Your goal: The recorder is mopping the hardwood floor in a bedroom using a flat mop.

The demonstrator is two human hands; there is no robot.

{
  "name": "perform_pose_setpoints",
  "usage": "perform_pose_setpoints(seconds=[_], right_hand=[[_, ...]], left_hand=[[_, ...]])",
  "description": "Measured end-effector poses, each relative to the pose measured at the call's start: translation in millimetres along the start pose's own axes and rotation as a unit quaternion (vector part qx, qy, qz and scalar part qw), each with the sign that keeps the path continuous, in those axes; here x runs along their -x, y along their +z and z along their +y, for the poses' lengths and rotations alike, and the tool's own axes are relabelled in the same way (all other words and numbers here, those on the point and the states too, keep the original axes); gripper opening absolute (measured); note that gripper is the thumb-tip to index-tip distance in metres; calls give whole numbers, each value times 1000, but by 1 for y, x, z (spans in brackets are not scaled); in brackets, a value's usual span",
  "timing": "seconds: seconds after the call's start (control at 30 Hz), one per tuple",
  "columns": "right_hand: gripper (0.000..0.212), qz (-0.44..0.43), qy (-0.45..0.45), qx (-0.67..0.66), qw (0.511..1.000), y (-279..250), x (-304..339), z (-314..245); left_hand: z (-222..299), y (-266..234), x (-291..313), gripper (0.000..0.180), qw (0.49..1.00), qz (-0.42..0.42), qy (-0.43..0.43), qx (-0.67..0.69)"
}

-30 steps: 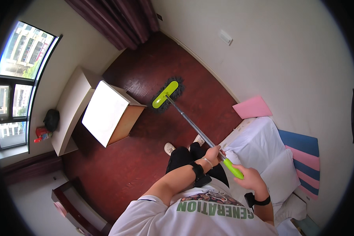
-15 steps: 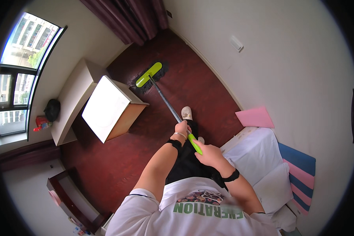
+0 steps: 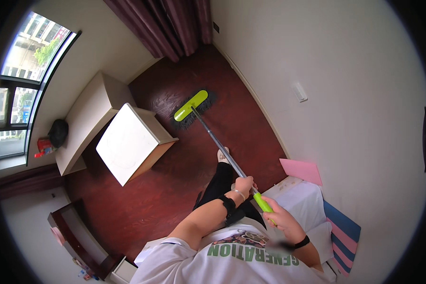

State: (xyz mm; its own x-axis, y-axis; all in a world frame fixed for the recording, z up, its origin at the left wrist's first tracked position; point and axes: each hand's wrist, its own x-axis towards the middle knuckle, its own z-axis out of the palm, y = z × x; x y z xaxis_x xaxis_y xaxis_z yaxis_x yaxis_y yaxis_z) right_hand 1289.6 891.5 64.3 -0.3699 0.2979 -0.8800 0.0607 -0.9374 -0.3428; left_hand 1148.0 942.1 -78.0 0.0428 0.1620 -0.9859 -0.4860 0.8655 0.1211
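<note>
A dust mop (image 3: pixel 191 106) with a lime-green head and dark grey fringe lies flat on the dark red floor, far from me. Its grey pole slants down and to the right toward my body. My left hand (image 3: pixel 244 186) is wrapped round the pole just above the green grip. Lower down, my right hand (image 3: pixel 278 215) is closed on the green grip (image 3: pixel 261 201) near its end. Both hands are in front of my right side.
A white-topped cabinet (image 3: pixel 126 143) stands left of the mop, before a beige curved desk (image 3: pixel 92 111). Purple curtains (image 3: pixel 168 28) hang beyond. On the right are a plain wall (image 3: pixel 336 94), a pink panel (image 3: pixel 301 171) and a white-covered bed (image 3: pixel 298 201). My shoe (image 3: pixel 223 155) is beside the pole.
The mop head has come nearer to me and a little to the right. Both hands have drawn back lower and to the right, still round the pole and grip. My view has shifted slightly.
</note>
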Motion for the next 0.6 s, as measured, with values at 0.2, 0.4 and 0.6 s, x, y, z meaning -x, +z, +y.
perform_pose_setpoints(seconds=[0.2,0.4,0.6], right_hand=[[59,-14,-39,-45,998,40,-113,-70],[58,24,-60,-74,995,20,-92,-97],[60,131,-40,-74,988,-14,23,-76]], left_hand=[[134,-14,-53,18,988,86,102,-77],[140,23,-57,15,985,114,109,-68],[44,74,1,11,996,-40,-30,-76]])
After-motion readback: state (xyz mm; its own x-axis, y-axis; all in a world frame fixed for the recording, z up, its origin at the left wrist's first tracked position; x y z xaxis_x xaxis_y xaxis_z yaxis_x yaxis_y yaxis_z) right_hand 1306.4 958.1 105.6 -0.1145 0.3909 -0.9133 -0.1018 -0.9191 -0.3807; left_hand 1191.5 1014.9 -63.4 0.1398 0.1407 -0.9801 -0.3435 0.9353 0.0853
